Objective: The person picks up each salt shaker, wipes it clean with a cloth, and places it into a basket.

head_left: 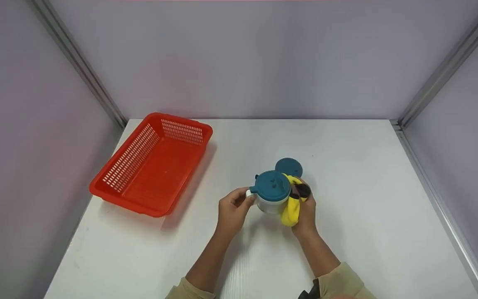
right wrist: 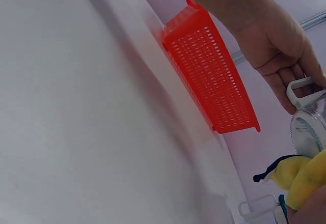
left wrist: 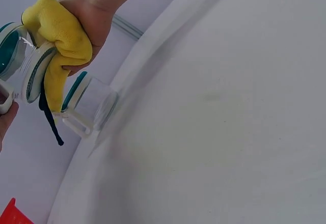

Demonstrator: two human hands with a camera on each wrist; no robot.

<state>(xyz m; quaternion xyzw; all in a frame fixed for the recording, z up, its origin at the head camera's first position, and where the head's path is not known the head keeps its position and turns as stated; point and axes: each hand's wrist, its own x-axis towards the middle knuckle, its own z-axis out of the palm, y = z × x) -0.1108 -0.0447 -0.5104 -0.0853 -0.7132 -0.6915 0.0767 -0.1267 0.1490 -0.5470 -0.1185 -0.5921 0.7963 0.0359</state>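
A clear jar (head_left: 273,192) with a teal lid and white handle is held up over the table, tilted in the left wrist view. My left hand (head_left: 232,209) pinches its handle (right wrist: 299,92) between thumb and fingers. On its other side my right hand (head_left: 306,211) grips a yellow cloth (head_left: 291,211) with dark parts and presses it against the jar. The cloth bunches around the jar's bottom (left wrist: 39,71), hiding part of it and some right-hand fingers. Behind them stands a second clear jar (left wrist: 94,101), also teal-lidded and white-handled, upright on the table.
A red plastic basket (head_left: 139,211) with mesh sides sits at the table's left, with nothing visible inside. The white table (head_left: 371,199) is bounded by pale panels (head_left: 255,58) at the back and both sides, joined by metal corner strips.
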